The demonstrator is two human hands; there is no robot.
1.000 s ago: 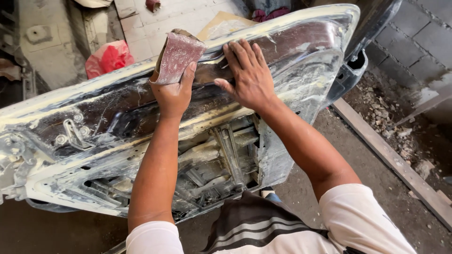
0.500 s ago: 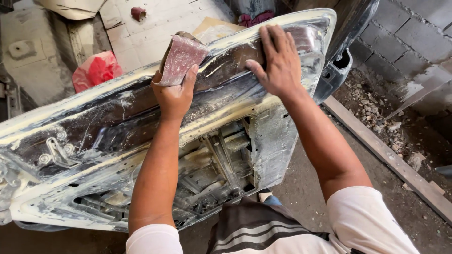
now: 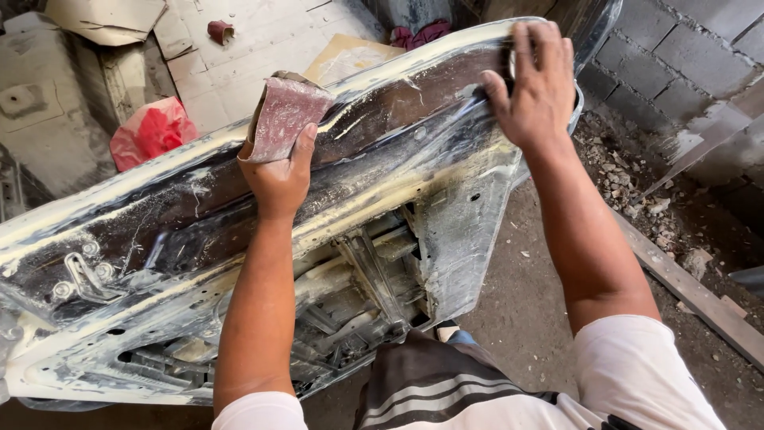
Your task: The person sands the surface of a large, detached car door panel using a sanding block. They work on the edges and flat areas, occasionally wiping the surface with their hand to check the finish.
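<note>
A bare metal car door (image 3: 430,215), dusty and smeared with pale filler, stands on edge in front of me, its inner frame facing me. My left hand (image 3: 278,171) rests on the door's top edge and grips a folded piece of reddish sandpaper (image 3: 282,115). My right hand (image 3: 537,84) lies flat with spread fingers on the door's upper right corner, pressing against the metal.
A red plastic bag (image 3: 151,131) lies on the floor beyond the door, beside cardboard sheets (image 3: 103,20) and pale tiles. A grey block wall (image 3: 684,56) rises at the right, with rubble (image 3: 637,191) and a wooden plank (image 3: 700,295) at its foot.
My right hand has slid along the door's top edge to the right, from the middle to the upper right corner. The left hand keeps the sandpaper in the same place.
</note>
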